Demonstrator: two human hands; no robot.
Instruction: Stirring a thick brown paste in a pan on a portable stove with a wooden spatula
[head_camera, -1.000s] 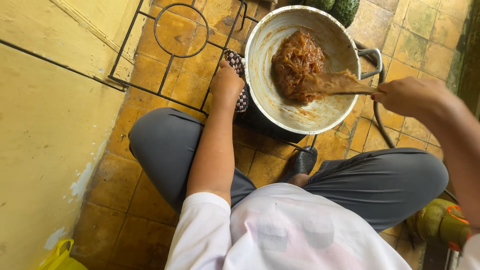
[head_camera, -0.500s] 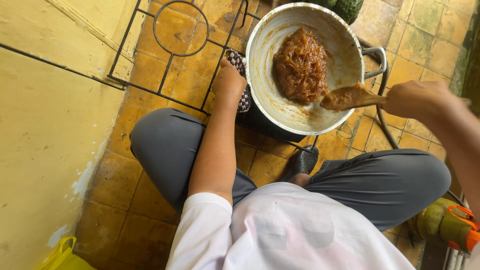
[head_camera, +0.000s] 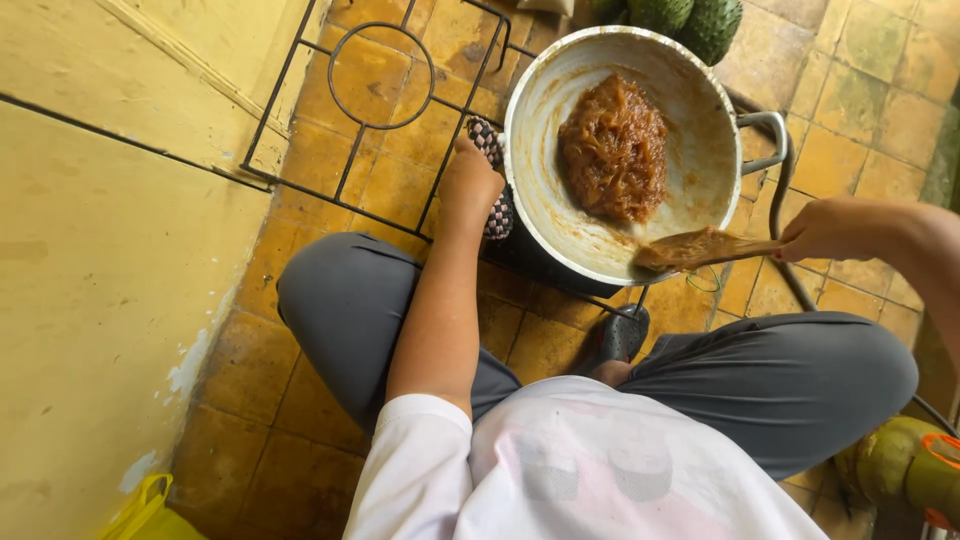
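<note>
A big metal pan sits on a black wire stand, with a brown sticky mass heaped in its middle. My left hand grips the pan's left handle through a checked cloth. My right hand holds a wooden spatula coated in the brown paste; its blade rests at the pan's near rim, away from the heap. I squat with grey-trousered knees on either side of the pan.
The black wire grate stretches left over orange floor tiles. A yellow wall runs along the left. Green spiky fruits lie behind the pan. A yellow bag lies bottom left and a green-and-orange object bottom right.
My right hand drew the spatula out of the brown mass toward the pan's near right rim. The left hand kept its hold on the handle.
</note>
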